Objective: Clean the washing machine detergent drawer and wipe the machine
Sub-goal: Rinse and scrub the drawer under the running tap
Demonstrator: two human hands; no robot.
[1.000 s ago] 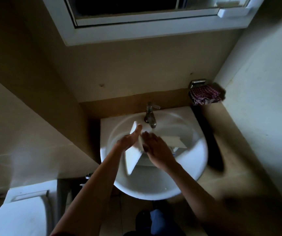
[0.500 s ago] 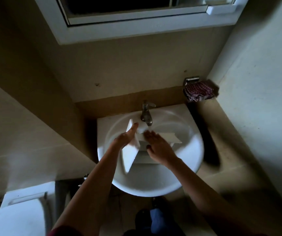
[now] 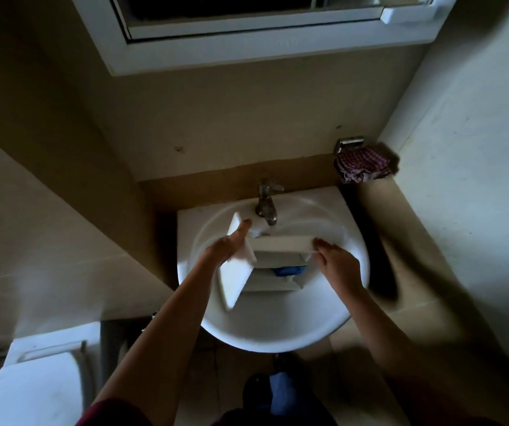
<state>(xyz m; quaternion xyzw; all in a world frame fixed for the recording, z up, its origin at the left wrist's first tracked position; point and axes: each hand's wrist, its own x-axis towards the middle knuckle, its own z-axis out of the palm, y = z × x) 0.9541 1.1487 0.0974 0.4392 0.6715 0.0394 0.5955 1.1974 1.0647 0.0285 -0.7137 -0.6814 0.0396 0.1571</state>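
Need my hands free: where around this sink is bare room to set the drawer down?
Bare: the basin's near part, between drawer and the front rim of the sink; also the flat back corners flanking the tap. Crowded: under the tap, where left hand and right hand hold the drawer.

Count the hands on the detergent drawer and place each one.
2. The left hand holds the detergent drawer by its front panel, on the left of the sink; the right hand grips its right end.

Two hands, left hand and right hand, flank one drawer. Beyond them: one tap, one cloth.
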